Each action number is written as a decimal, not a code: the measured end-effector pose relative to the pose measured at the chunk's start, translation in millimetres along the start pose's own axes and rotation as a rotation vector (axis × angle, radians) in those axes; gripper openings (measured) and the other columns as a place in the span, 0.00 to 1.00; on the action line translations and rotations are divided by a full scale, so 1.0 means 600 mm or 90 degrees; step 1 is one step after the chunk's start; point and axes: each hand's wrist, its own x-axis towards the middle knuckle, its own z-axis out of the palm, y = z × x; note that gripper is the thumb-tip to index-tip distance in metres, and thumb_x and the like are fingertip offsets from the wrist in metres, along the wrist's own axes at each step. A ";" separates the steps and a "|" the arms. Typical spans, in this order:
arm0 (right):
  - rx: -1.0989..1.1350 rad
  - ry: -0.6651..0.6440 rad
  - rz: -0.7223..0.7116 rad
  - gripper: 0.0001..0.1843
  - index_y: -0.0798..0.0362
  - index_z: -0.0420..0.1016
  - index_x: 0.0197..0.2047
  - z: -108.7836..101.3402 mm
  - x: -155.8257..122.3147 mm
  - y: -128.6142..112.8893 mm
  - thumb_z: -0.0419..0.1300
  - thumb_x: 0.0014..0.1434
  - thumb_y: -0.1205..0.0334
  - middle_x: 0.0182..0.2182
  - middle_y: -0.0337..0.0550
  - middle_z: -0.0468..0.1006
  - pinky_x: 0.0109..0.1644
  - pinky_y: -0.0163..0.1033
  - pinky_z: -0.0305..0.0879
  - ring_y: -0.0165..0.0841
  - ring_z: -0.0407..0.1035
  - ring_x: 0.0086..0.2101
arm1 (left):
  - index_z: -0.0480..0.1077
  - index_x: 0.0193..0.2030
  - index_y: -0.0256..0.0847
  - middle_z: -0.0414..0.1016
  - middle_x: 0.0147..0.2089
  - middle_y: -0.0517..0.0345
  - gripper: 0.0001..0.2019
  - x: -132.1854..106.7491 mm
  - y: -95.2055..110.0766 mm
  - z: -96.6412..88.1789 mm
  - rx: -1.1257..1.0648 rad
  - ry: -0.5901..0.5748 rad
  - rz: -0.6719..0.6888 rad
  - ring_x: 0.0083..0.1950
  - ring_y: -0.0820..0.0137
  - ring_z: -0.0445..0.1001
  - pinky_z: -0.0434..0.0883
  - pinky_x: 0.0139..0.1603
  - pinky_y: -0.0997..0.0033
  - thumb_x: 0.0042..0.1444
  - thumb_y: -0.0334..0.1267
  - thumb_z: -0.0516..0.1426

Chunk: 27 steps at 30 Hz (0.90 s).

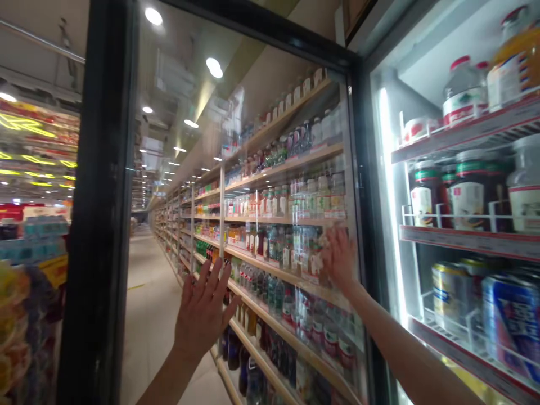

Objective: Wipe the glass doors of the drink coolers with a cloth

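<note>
A glass fridge door [261, 140] with a black frame stands swung open in front of me. My left hand [205, 309] lies flat against the glass with its fingers spread, low in the middle of the pane. My right hand [337, 256] presses on the pane near its hinge-side frame [363, 225]; its fingers are blurred and appear stretched out. Neither hand holds anything. To the right, the lit open fridge [464, 236] shows shelves of bottles, jars and cans.
Through the glass a long supermarket aisle [145, 304] runs away, with wooden shelves of drink bottles [274, 236] along its right side. At the left edge stand stacked water packs [37, 236] and colourful goods [17, 332]. Fridge shelf rails [464, 239] jut at right.
</note>
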 end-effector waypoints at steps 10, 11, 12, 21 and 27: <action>0.052 -0.084 -0.176 0.26 0.46 0.57 0.62 0.005 0.038 -0.040 0.47 0.59 0.61 0.62 0.46 0.57 0.64 0.56 0.42 0.39 0.44 0.64 | 0.47 0.66 0.39 0.55 0.65 0.47 0.33 -0.001 -0.008 0.004 0.092 0.007 0.061 0.68 0.61 0.47 0.43 0.67 0.54 0.56 0.45 0.53; 0.042 -0.064 -0.091 0.27 0.48 0.57 0.62 0.005 0.049 -0.021 0.46 0.60 0.61 0.62 0.48 0.57 0.63 0.58 0.43 0.41 0.45 0.63 | 0.48 0.66 0.39 0.55 0.65 0.47 0.33 -0.002 -0.007 0.005 0.092 0.008 0.063 0.68 0.61 0.47 0.43 0.67 0.54 0.56 0.44 0.53; 0.032 -0.032 0.020 0.27 0.51 0.56 0.63 0.005 0.064 -0.001 0.44 0.60 0.60 0.62 0.52 0.56 0.62 0.60 0.45 0.43 0.46 0.63 | 0.48 0.66 0.39 0.56 0.65 0.47 0.33 -0.002 -0.007 0.005 0.094 0.009 0.065 0.69 0.61 0.47 0.43 0.67 0.54 0.56 0.44 0.53; 0.071 -0.061 -0.197 0.26 0.46 0.60 0.60 0.011 0.111 -0.060 0.47 0.59 0.60 0.62 0.44 0.58 0.64 0.54 0.43 0.39 0.44 0.64 | 0.49 0.66 0.40 0.55 0.65 0.48 0.31 0.000 -0.005 -0.002 0.101 0.011 0.068 0.69 0.62 0.46 0.42 0.67 0.55 0.57 0.44 0.52; 0.031 0.064 0.200 0.28 0.54 0.57 0.62 0.011 0.174 0.019 0.43 0.60 0.58 0.62 0.54 0.56 0.59 0.60 0.51 0.45 0.49 0.61 | 0.47 0.66 0.44 0.56 0.65 0.51 0.30 0.005 0.001 -0.002 0.034 0.035 0.019 0.68 0.63 0.48 0.44 0.67 0.55 0.58 0.46 0.50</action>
